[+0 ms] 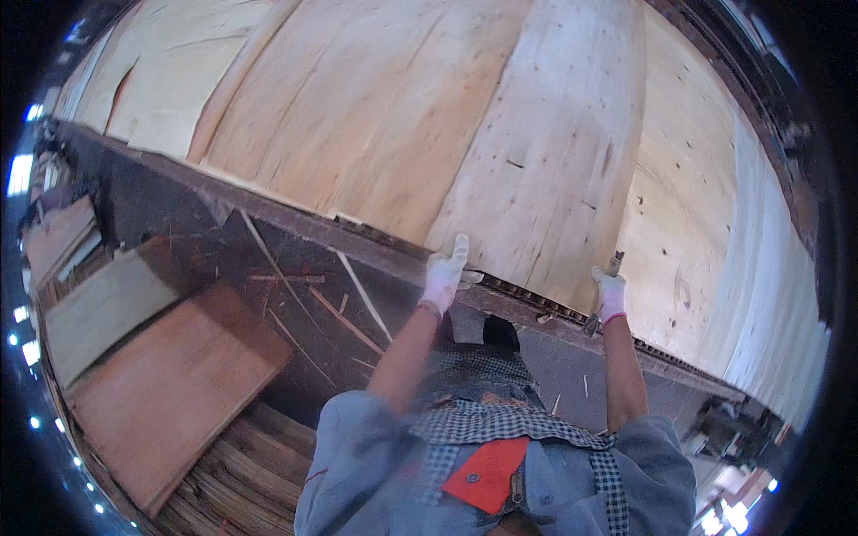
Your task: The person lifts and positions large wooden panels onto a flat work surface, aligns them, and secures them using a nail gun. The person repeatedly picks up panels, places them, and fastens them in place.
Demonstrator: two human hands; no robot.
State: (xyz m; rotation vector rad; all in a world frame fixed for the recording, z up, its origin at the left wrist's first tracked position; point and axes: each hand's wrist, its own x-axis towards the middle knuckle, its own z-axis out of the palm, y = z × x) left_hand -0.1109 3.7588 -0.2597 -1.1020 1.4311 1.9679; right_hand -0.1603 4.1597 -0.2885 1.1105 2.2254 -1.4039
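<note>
Wide sheets of pale wood veneer [554,134] lie side by side on a long bench in front of me. My left hand [444,275], in a white glove, rests at the near edge of the veneer. Its fingers are stretched out and apart, and it holds nothing. Further right along that edge, my gloved right hand [610,293] is closed around a short, brownish stick-like tool [616,262]. The tool's ends stick out above and below the fist; its exact kind cannot be made out.
The bench's dark edge rail [304,225] runs between me and the sheets. At the lower left, reddish boards [179,384] and a paler board [107,308] lie stacked beside wood layers. Thin wood strips [365,295] and scraps litter the dark floor.
</note>
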